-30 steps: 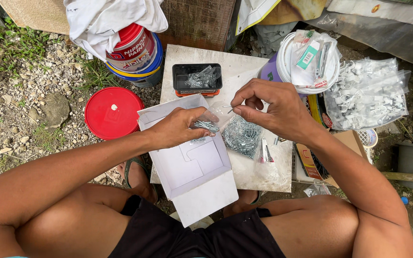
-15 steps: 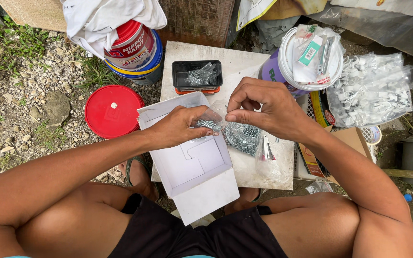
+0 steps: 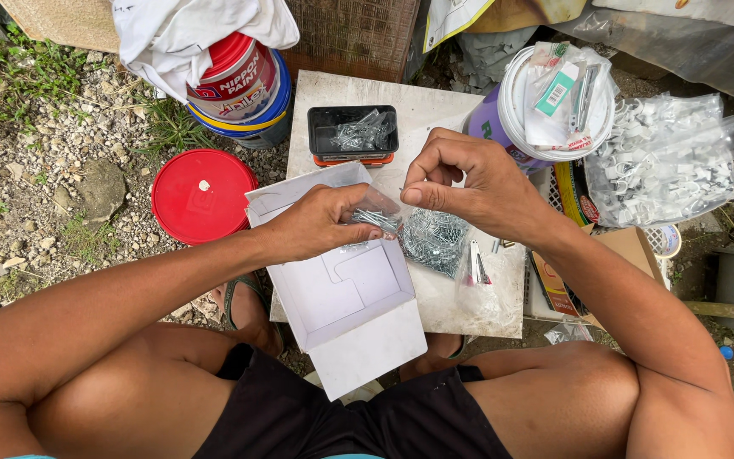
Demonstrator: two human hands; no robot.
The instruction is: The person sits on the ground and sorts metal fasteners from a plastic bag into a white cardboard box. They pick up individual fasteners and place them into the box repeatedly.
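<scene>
Your left hand [image 3: 324,223] pinches a bunch of small silver nails [image 3: 375,219] over the open white cardboard box [image 3: 346,293], so they can drop inside; your right hand [image 3: 469,183] fingertips are pressed together above the loose nail pile [image 3: 433,240].

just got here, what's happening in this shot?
A seated person is sorting small nails on a pale board laid on the ground. The left hand holds a bunch of nails over an open white cardboard box. The right hand is raised just above a heap of loose nails, fingertips pinched together; whether it grips a nail is too small to tell. A black tray with more metal pieces sits behind.
</scene>
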